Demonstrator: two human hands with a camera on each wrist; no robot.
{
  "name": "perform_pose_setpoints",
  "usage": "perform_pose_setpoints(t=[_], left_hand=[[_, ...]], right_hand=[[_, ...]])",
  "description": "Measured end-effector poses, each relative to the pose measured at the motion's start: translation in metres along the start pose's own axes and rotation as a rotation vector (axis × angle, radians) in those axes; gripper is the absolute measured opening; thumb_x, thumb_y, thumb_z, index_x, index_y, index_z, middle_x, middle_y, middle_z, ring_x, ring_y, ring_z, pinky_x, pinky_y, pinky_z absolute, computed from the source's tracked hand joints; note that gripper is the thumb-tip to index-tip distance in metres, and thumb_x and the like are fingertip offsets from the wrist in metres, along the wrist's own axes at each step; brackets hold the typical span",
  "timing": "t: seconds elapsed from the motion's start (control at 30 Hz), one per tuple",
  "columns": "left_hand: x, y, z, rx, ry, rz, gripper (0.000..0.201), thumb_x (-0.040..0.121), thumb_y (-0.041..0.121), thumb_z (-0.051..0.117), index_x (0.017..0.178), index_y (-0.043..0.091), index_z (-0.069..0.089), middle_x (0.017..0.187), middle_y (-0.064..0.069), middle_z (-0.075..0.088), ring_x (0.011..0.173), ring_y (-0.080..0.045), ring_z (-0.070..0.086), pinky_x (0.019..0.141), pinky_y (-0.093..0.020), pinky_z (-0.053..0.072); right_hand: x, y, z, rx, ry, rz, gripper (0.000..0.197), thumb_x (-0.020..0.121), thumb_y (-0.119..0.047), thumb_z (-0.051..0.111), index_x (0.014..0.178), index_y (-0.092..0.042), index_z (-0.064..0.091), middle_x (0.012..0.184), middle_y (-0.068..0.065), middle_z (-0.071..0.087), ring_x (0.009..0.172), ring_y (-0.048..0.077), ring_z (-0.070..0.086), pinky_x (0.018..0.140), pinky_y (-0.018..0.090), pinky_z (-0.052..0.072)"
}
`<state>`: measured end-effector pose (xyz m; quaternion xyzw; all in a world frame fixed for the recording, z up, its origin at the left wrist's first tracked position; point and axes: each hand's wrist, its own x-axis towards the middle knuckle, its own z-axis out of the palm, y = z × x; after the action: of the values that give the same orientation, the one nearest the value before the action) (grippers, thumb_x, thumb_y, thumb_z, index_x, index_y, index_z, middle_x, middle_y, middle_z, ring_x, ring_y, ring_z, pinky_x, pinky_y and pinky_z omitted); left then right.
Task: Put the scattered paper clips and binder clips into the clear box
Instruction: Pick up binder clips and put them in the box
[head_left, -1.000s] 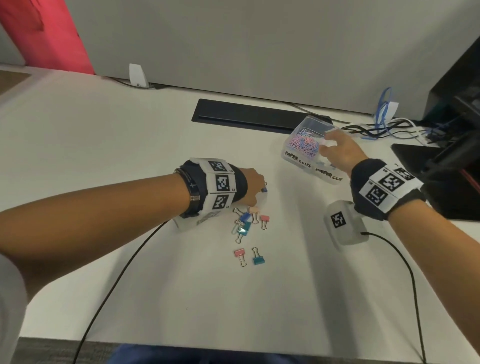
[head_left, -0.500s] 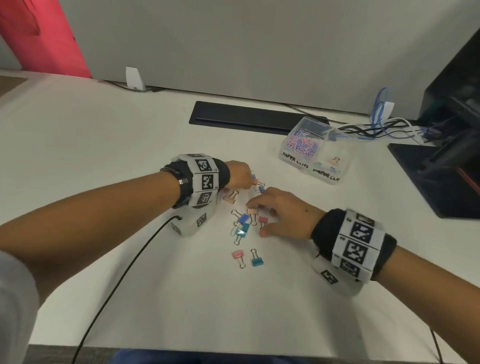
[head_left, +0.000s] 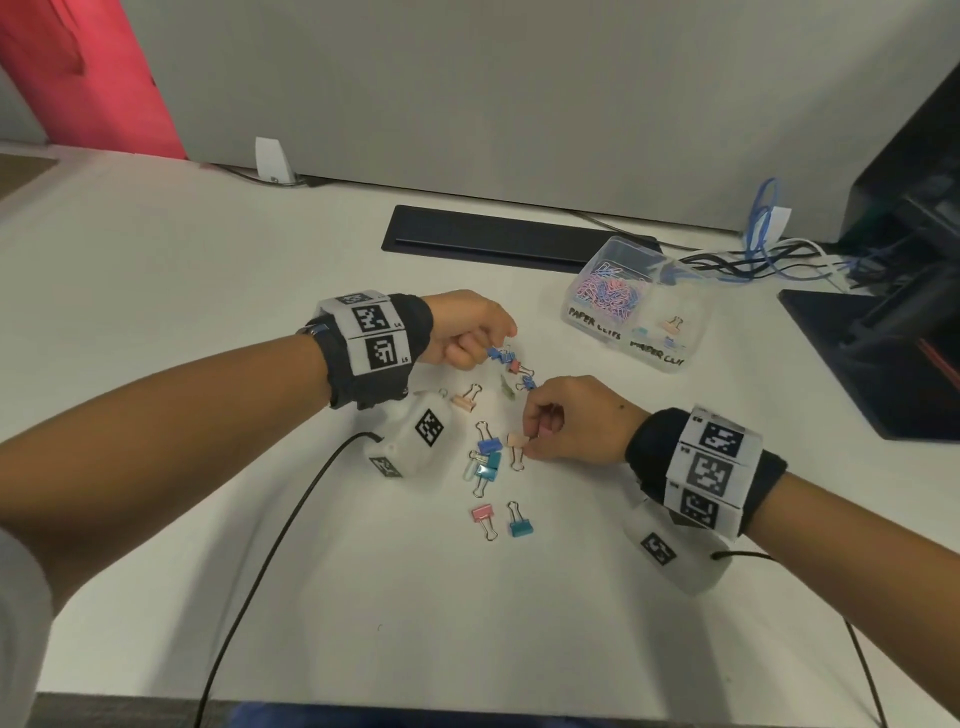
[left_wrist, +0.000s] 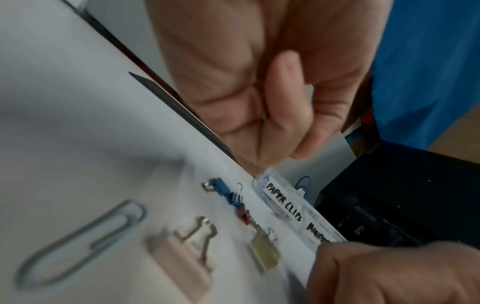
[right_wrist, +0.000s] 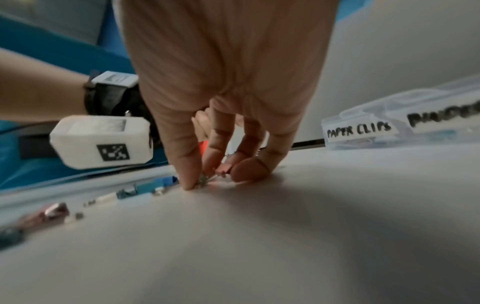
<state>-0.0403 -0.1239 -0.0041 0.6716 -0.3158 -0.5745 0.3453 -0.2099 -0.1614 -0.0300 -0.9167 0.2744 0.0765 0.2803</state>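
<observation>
Several coloured binder clips (head_left: 488, 457) lie scattered mid-desk, and a silver paper clip (left_wrist: 78, 246) lies among them. My right hand (head_left: 524, 441) pinches the wire handle of a peach binder clip (head_left: 517, 440) that rests on the desk; thumb and forefinger meet on it (right_wrist: 205, 181). My left hand (head_left: 480, 353) has its fingers curled and its thumb pressed to them, just beside a blue binder clip (head_left: 498, 354). Nothing shows between its fingertips (left_wrist: 285, 123). The clear box (head_left: 691, 332), labelled "PAPER CLIPS", stands open at the back right; one compartment holds paper clips and the other a few binder clips.
A black strip (head_left: 493, 239) is set into the desk behind the clips. Cables (head_left: 769, 254) and black equipment (head_left: 883, 338) crowd the back right. Thin black cords run from both wrist cameras to the desk's front edge (head_left: 467, 701).
My right hand left the clear box, came down to the clip pile and pinched the peach clip. My left hand shifted slightly away, towards the blue clip.
</observation>
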Motion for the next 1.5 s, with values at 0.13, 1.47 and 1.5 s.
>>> perform_pose_setpoints(t=[0.13,1.47,1.5], left_hand=[[0.000,-0.002,-0.002,-0.030,0.010,0.008,0.026,0.089,-0.006,0.037,0.075,0.014,0.047,0.032,0.007,0.030,0.025,-0.004,0.025,0.032,-0.006,0.024],[0.005,-0.019,0.017,1.261,0.035,0.046,0.037,0.090,0.033,0.054,0.112,0.004,0.061,0.094,-0.004,0.052,0.086,-0.017,0.047,0.072,-0.025,0.038],[0.006,-0.019,0.017,1.253,0.032,0.049,0.035,0.089,0.033,0.055,0.108,0.005,0.062,0.093,-0.004,0.052,0.086,-0.017,0.047,0.068,-0.024,0.039]], right_hand=[[-0.001,0.001,-0.002,0.024,0.027,0.032,0.011,0.075,-0.014,0.071,0.083,-0.007,0.066,0.085,-0.003,0.051,0.063,0.000,0.042,0.059,0.009,0.035],[0.012,-0.004,0.002,-0.122,-0.068,0.022,0.015,0.087,-0.023,0.059,0.095,-0.016,0.049,0.076,-0.007,0.030,0.087,0.020,0.037,0.069,0.023,0.030],[0.012,-0.003,0.003,-0.115,-0.072,0.028,0.014,0.087,-0.022,0.058,0.091,-0.017,0.045,0.076,-0.007,0.031,0.086,0.019,0.037,0.065,0.022,0.031]])
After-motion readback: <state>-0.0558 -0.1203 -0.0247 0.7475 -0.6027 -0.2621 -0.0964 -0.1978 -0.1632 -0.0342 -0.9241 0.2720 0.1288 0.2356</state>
